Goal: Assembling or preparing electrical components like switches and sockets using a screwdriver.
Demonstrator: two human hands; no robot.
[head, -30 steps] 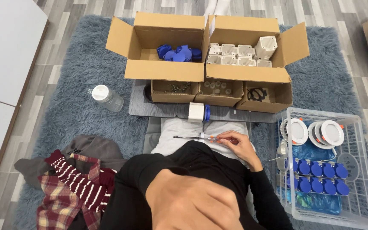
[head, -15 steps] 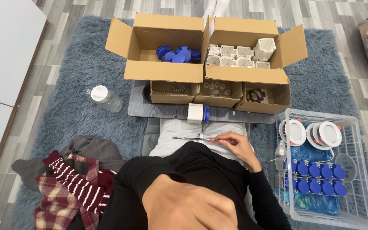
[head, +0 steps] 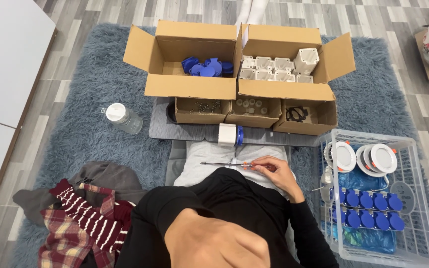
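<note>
A: What do you see, left to right?

B: My left hand (head: 214,243) sits blurred close under the camera; I cannot tell if it's open. My right hand (head: 276,173) pinches a screwdriver (head: 232,164) lying across my lap.

A: Risks?

B: The loose fingertip pinch could let it roll onto the rug (head: 85,119).

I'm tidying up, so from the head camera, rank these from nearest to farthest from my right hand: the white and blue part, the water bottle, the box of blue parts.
From right hand:
1. White and blue part, just ahead.
2. Box of blue parts, farther ahead, left.
3. Water bottle, far left on the rug.
</note>
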